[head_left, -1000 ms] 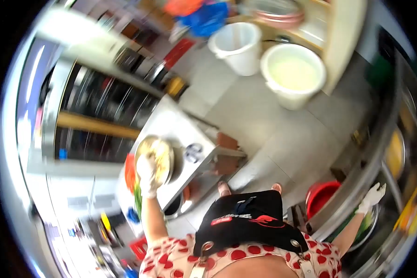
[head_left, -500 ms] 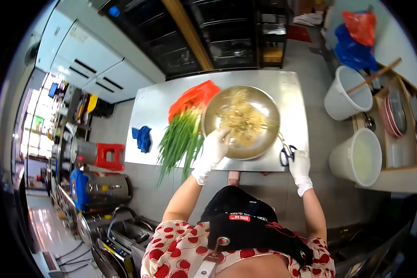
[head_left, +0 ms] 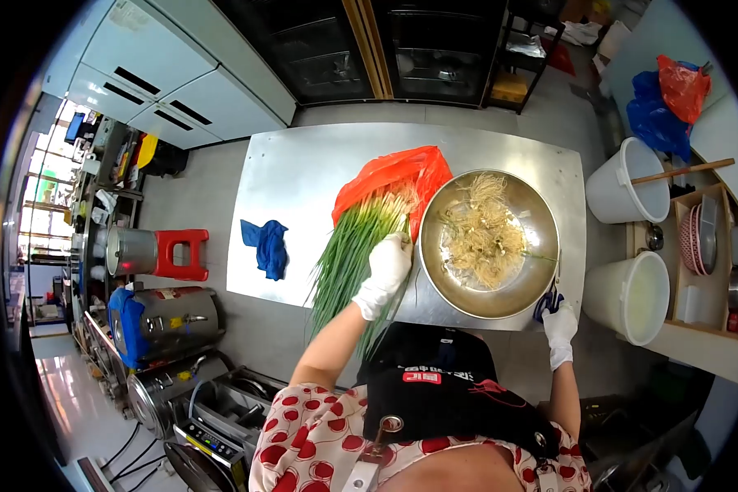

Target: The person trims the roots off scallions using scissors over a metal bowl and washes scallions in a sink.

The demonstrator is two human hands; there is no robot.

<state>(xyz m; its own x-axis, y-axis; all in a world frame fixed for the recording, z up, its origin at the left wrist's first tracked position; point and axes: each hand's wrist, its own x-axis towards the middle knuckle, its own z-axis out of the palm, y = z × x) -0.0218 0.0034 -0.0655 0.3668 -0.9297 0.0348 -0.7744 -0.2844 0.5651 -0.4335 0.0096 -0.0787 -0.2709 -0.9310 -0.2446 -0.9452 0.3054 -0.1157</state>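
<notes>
Green onions [head_left: 354, 246] lie in a thick bunch, their white root ends inside a red plastic bag [head_left: 385, 174]. In a white glove, my left hand [head_left: 388, 266] is on the bunch's right side, its fingers curled around some stalks near the white ends. Just to its right stands a wide metal bowl [head_left: 443, 289] with a heap of trimmed onion roots [head_left: 485, 242] in it. My right hand [head_left: 561, 325], also gloved, holds dark-handled scissors [head_left: 548, 303] by the bowl's lower right rim. The bowl's edge lies close to the scissor blades.
A crumpled blue cloth [head_left: 268, 248] lies on the left of the metal table [head_left: 303, 156]. To the right stand two white buckets [head_left: 603, 193], one with a wooden stick [head_left: 689, 170] across it. A red stool [head_left: 180, 252] is on the floor at left.
My left hand has gone from over the bowl's left side to the green onions. My right hand keeps the scissors beside the bowl. The whole view has shifted.
</notes>
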